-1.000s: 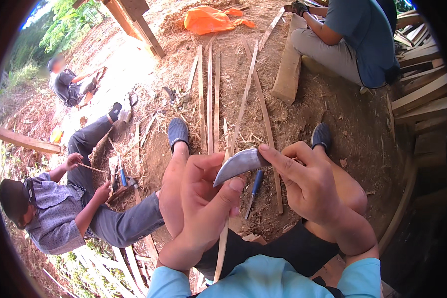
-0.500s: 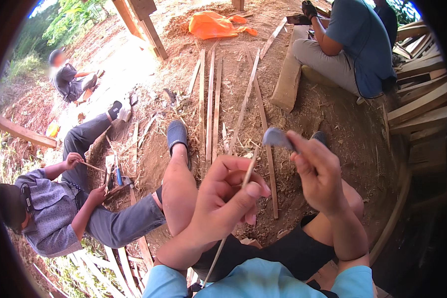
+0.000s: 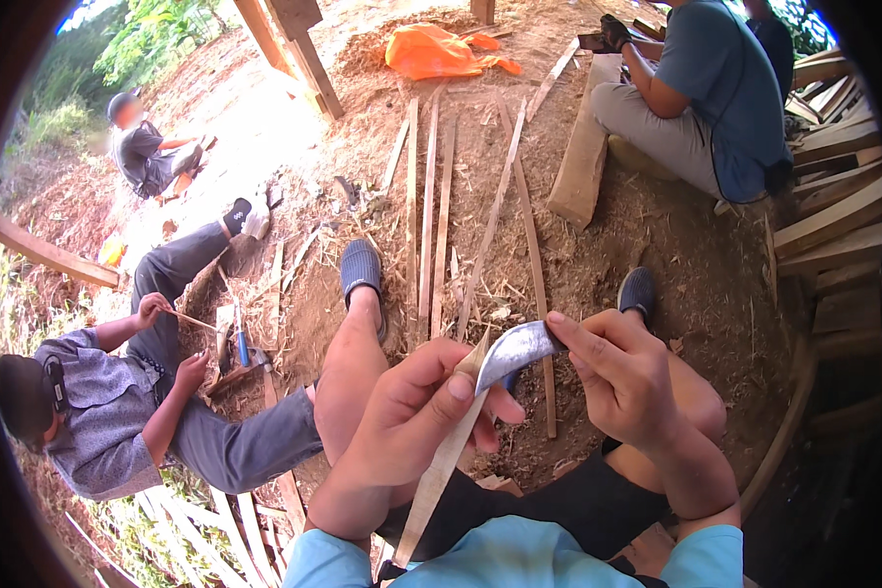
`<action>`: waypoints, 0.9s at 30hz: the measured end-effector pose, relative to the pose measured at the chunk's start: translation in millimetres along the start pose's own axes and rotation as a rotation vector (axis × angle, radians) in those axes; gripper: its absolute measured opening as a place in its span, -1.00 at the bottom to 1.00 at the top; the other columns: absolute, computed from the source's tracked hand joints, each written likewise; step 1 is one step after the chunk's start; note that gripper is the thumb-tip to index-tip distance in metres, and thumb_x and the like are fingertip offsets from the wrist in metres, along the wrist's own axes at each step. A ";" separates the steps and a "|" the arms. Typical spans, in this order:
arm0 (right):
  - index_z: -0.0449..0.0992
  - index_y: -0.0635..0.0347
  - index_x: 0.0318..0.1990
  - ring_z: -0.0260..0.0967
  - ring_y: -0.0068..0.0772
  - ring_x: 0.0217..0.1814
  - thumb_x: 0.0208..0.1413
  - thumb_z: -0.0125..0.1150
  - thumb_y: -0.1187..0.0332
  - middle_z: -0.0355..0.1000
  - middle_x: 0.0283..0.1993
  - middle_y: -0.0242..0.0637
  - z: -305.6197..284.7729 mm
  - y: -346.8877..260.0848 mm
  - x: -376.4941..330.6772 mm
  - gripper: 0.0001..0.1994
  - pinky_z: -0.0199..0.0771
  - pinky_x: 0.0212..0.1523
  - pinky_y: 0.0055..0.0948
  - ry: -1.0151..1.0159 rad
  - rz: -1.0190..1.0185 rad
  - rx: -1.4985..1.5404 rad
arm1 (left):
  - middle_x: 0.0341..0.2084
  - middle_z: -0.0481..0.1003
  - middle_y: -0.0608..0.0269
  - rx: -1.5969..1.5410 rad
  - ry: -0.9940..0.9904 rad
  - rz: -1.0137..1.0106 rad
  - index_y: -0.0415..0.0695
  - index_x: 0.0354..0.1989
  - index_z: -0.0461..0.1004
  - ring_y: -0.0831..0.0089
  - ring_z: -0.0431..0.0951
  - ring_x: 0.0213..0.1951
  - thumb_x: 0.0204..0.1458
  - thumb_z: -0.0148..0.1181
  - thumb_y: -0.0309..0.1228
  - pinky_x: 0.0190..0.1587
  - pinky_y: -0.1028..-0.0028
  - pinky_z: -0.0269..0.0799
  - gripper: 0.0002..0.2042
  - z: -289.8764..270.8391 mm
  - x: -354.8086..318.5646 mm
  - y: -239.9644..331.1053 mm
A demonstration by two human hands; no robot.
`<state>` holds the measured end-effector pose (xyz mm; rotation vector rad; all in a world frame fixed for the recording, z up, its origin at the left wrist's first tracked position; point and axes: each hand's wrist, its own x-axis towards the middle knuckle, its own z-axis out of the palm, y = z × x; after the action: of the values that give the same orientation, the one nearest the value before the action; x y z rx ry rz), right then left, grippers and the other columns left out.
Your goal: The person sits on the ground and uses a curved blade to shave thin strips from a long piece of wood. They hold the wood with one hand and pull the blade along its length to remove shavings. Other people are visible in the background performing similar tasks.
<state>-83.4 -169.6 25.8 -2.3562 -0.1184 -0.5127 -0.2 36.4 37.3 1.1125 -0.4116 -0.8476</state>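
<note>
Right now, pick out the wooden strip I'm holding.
The pale pointed strip in your left hand, by the curved blade; the strips ahead lie on the ground, and the thin stick is in a co-worker's hand.

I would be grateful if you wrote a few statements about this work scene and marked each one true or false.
1. The right hand holds a curved metal blade. True.
2. The blade's free end points away from the left hand. False: it points toward that hand, which holds a pale wooden strip.
3. A crumpled piece of orange plastic lies on the ground beyond the person's feet. True.
4. The co-worker in the patterned shirt is standing. False: that co-worker is seated, holding a thin stick.
5. The person's feet are bare. False: they wear dark slip-on shoes.
</note>
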 end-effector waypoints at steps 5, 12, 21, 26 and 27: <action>0.49 0.16 0.01 0.38 -0.33 -0.48 -0.14 0.16 0.61 0.40 -0.42 -0.25 -0.6 2.2 1.6 -0.56 0.39 -0.47 -0.44 -0.022 -0.021 -0.011 | -0.40 0.52 0.14 -0.059 0.014 -0.076 -0.21 -0.08 0.29 0.55 0.51 -0.46 0.24 -0.13 -0.28 -0.42 0.64 0.40 -0.75 2.3 0.0 4.8; 0.47 0.15 0.03 0.38 -0.32 -0.48 -0.12 0.14 0.63 0.40 -0.41 -0.25 0.4 -2.0 2.7 -0.54 0.41 -0.46 -0.44 -0.097 0.000 0.025 | -0.44 0.50 0.18 0.025 0.099 0.005 -0.24 -0.10 0.29 0.58 0.48 -0.49 0.25 -0.16 -0.31 -0.43 0.65 0.39 -0.75 5.1 1.3 3.5; 0.50 0.11 0.00 0.36 -0.32 -0.51 -0.22 0.12 0.63 0.38 -0.47 -0.28 3.5 3.2 -0.1 -0.50 0.37 -0.50 -0.42 -0.009 -0.042 -0.043 | -0.55 0.44 0.28 0.204 0.221 0.005 -0.25 -0.15 0.28 0.65 0.42 -0.57 0.26 -0.20 -0.32 -0.52 0.71 0.34 -0.77 18.1 -2.3 -3.0; 0.52 0.03 0.00 0.31 -0.34 -0.55 -0.29 0.11 0.61 0.34 -0.51 -0.32 9.7 -1.9 5.6 -0.45 0.31 -0.53 -0.40 0.082 -0.119 -0.084 | -0.65 0.38 0.28 0.047 0.176 0.119 -0.22 -0.17 0.24 0.67 0.33 -0.70 0.27 -0.24 -0.25 -0.65 0.70 0.25 -0.74 19.3 -11.2 -13.0; 0.51 0.02 0.01 0.30 -0.35 -0.55 -0.28 0.11 0.61 0.33 -0.51 -0.33 10.2 -2.8 7.1 -0.45 0.30 -0.53 -0.40 0.099 -0.134 -0.113 | -0.67 0.37 0.28 0.026 0.168 0.141 -0.22 -0.18 0.23 0.67 0.32 -0.71 0.27 -0.24 -0.23 -0.66 0.70 0.23 -0.73 19.2 -11.8 -13.5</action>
<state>-74.1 -161.2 23.5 -2.4384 -0.2082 -0.7167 -25.8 31.2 34.4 1.1554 -0.3570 -0.6214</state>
